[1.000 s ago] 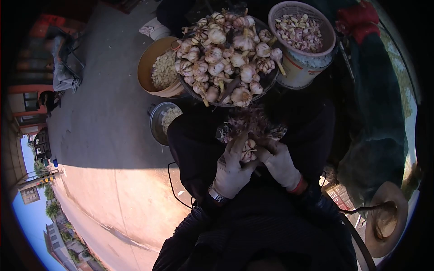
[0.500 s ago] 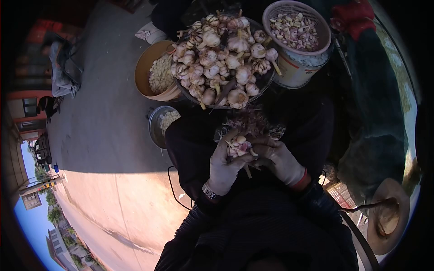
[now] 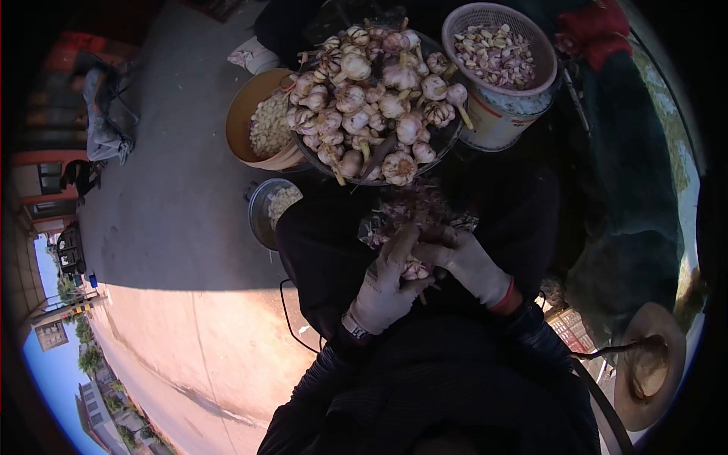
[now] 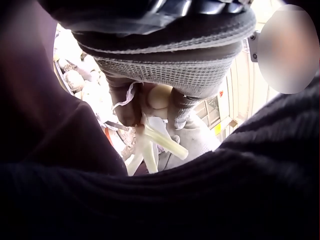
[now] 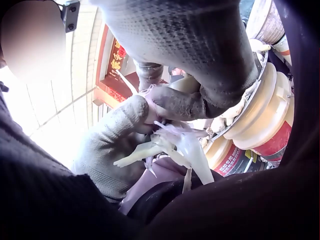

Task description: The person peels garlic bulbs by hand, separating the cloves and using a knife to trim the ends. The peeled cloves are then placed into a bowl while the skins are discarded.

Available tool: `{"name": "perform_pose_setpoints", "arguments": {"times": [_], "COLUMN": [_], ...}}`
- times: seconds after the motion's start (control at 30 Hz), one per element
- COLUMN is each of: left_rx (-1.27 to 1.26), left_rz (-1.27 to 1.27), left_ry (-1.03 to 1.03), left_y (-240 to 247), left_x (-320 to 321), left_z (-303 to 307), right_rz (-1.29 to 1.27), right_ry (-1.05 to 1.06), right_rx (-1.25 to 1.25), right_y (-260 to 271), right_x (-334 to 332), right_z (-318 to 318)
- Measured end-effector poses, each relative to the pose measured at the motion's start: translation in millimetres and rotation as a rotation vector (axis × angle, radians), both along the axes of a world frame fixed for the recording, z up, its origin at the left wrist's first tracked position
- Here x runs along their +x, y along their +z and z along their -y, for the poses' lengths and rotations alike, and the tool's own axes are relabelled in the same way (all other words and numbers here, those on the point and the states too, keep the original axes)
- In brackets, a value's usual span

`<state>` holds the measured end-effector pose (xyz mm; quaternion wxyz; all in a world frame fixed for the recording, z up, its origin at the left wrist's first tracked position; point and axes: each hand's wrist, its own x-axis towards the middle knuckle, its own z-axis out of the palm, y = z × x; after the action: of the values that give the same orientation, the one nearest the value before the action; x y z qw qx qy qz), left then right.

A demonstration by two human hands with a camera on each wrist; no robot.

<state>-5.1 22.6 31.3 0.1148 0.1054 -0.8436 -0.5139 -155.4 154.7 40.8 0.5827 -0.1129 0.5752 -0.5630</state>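
Over the lap, my gloved left hand [image 3: 379, 299] grips a partly peeled garlic bulb [image 3: 414, 269] with the fingers curled round it. From the other side my gloved right hand [image 3: 476, 269] pinches the same bulb, its fingertips close to the left ones. In the left wrist view a pale clove [image 4: 160, 96] shows between the fingers, and a split pale stalk [image 4: 167, 142] hangs below. Torn strips of skin [image 5: 192, 150] stick out under the fingers in the right wrist view. The fingers hide much of the bulb. Purple garlic skins [image 3: 409, 205] lie heaped just beyond the hands.
A wide basin heaped with whole garlic bulbs [image 3: 356, 98] stands ahead. Left of it are an orange tub [image 3: 239, 125] and a metal bowl [image 3: 260, 212], both with pale cloves. A pink basket [image 3: 557, 64] of cloves sits on a white bucket [image 3: 493, 129]; a straw hat [image 3: 667, 379] is at right.
Half a second ago the bulb faced upward in the left hand with its cloves showing; now the left fingers cover most of it. The right hand has moved slightly up and over the bulb.
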Motion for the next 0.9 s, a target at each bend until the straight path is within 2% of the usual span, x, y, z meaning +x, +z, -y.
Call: {"name": "perform_pose_setpoints", "arguments": {"times": [0.3, 0.37, 0.43, 0.5, 0.57, 0.63, 0.7, 0.73, 0.8, 0.83, 0.9], "left_rx": [0.066, 0.050, 0.034, 0.219, 0.172, 0.126, 0.324, 0.324, 0.796, 0.880, 0.879], "left_rz": [-0.028, -0.028, -0.030, 0.043, 0.030, 0.012, 0.077, 0.077, 0.091, 0.072, 0.028], "left_ry": [-0.020, -0.019, -0.019, 0.006, 0.012, 0.014, 0.013, 0.009, 0.042, 0.079, 0.081], "left_y": [-7, -2, 0, 0, -1, -6, -8, -3, 14, 22, 11], "left_x": [2, 1, 1, 3, 3, 4, 6, 6, 3, -1, 3], "left_z": [-5, -7, -8, -9, -9, -7, -3, -1, 0, -1, 3], "right_rz": [-0.027, -0.188, -0.124, -0.064, -0.106, -0.057, -0.003, 0.088, 0.175, 0.214, 0.252], "right_ry": [-0.014, -0.034, -0.047, -0.056, -0.060, -0.096, -0.131, -0.142, -0.154, -0.149, -0.143], "right_rx": [-0.037, -0.099, -0.070, -0.041, -0.137, -0.116, -0.095, -0.103, -0.114, -0.102, -0.090], "right_y": [-9, -10, -11, -13, -16, -11, -9, -10, -15, -18, -18], "right_x": [6, 9, 10, 10, 10, 12, 11, 10, 8, 8, 7], "right_z": [-4, -7, -10, -13, -18, -15, -15, -15, -17, -17, -17]}}
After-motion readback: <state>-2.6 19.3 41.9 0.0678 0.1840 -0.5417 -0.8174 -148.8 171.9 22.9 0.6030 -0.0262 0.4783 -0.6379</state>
